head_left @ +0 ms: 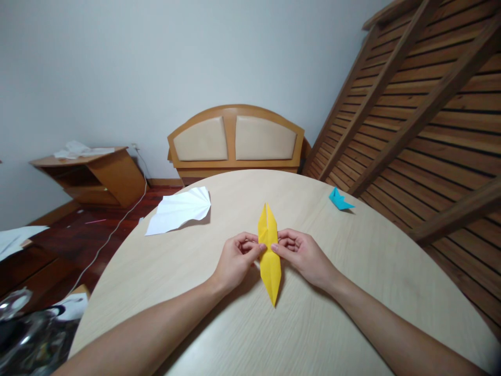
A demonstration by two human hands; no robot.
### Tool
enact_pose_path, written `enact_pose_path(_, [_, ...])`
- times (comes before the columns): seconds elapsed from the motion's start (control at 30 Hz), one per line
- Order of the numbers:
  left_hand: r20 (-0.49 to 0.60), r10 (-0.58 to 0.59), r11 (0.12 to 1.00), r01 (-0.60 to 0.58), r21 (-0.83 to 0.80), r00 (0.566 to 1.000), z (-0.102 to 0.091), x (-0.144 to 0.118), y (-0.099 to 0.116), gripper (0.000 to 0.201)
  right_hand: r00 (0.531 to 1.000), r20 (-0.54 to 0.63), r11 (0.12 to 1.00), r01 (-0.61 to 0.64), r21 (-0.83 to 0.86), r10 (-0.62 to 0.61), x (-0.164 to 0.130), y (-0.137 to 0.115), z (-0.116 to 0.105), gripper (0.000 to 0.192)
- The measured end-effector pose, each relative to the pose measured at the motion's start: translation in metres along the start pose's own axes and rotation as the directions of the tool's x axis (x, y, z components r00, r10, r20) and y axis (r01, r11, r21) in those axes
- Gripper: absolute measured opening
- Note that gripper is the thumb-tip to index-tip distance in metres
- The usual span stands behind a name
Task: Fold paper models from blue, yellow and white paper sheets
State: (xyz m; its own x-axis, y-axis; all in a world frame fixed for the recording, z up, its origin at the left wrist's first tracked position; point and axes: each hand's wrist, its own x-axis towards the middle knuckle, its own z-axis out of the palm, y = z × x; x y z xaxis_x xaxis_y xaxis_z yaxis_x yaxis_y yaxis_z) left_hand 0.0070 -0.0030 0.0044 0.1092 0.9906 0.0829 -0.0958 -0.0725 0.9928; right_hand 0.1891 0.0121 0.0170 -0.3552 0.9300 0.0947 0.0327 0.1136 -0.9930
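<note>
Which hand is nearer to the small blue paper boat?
Right. The right hand is below-left of the blue paper boat; the left hand is farther left, beyond the yellow folded paper.

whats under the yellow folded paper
The yellow folded paper lies on the bare round table, pinched mid-length by the left hand and right hand. Whether anything lies beneath it is hidden.

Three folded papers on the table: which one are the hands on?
The yellow folded paper, pinched at its middle by both hands. The white one and the blue one lie untouched farther away.
</note>
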Motion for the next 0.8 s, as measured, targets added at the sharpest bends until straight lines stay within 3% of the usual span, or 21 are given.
enact_pose_path(0.23, [0.011, -0.049, 0.996, 0.05, -0.076, 0.999, 0.001, -0.001, 0.002, 0.054, 1.0, -0.001, 1.0, 0.0, 0.031, 0.0, -0.001, 0.001, -0.003, 0.043])
enact_pose_path(0.33, [0.014, -0.002, 0.997, 0.003, -0.076, 1.0, 0.001, -0.001, 0.002, 0.049, 0.999, -0.017, 0.999, 0.029, 0.046, -0.029, -0.001, 0.003, -0.004, 0.036])
enact_pose_path(0.5, [0.046, 0.158, 0.977, -0.163, 0.141, 0.986, -0.005, -0.003, 0.0, 0.023, 0.988, 0.021, 0.981, 0.156, -0.115, -0.155, 0.001, 0.005, -0.007, 0.018])
enact_pose_path(0.67, [0.11, 0.252, 0.907, -0.275, 0.32, 0.961, -0.008, -0.006, 0.003, 0.022, 0.982, 0.04, 0.962, 0.19, -0.194, -0.186, 0.0, 0.004, -0.014, 0.016])
enact_pose_path(0.8, [0.163, 0.279, 0.876, -0.32, 0.361, 0.946, -0.011, -0.007, 0.004, 0.024, 0.974, 0.076, 0.947, 0.224, -0.231, -0.212, -0.001, 0.001, -0.021, 0.012])
